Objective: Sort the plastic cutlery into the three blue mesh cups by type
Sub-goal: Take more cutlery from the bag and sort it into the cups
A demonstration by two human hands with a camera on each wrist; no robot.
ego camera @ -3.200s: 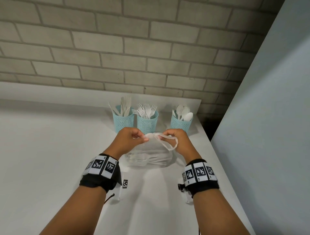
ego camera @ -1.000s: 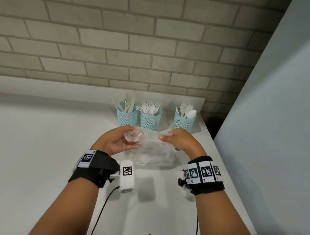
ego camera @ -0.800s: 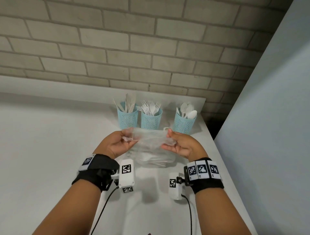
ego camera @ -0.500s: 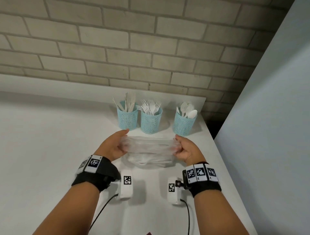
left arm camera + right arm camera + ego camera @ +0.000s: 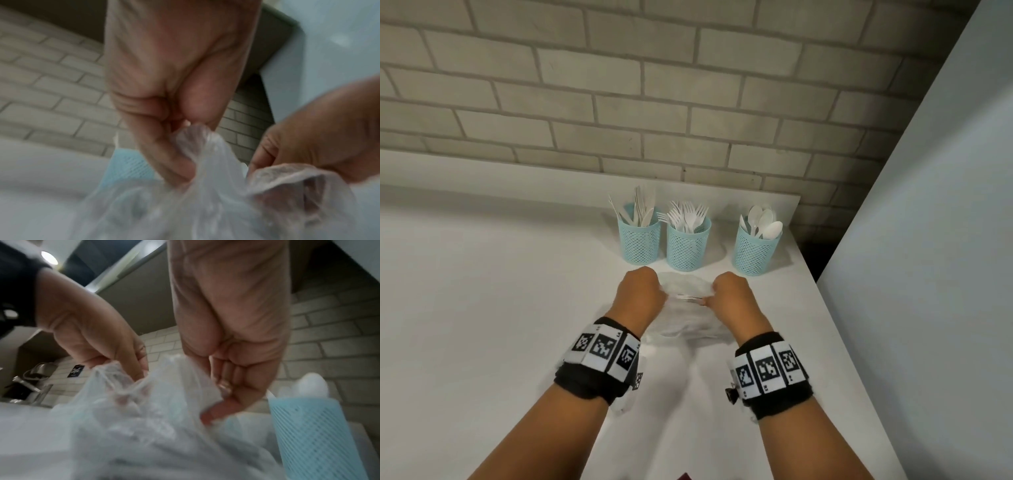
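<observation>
A clear plastic bag [image 5: 686,318] with white cutlery inside lies on the white counter [image 5: 482,308] in front of three blue mesh cups. The left cup [image 5: 639,240] holds knives, the middle cup [image 5: 687,245] forks, the right cup [image 5: 755,250] spoons. My left hand [image 5: 642,294] grips the bag's top edge on the left, fingers curled round the plastic [image 5: 197,146]. My right hand [image 5: 729,296] pinches the top edge on the right [image 5: 205,395]. The two fists sit close together above the bag. The bag's contents are blurred in both wrist views.
A brick wall [image 5: 654,102] runs behind the cups, with a low white ledge at its foot. A pale panel [image 5: 928,240] rises along the counter's right edge. The spoon cup [image 5: 314,431] stands just right of my right hand.
Both hands have turned knuckles-up and drawn closer together, bunching the bag's top that was stretched wide between them half a second ago. The cups have not moved.
</observation>
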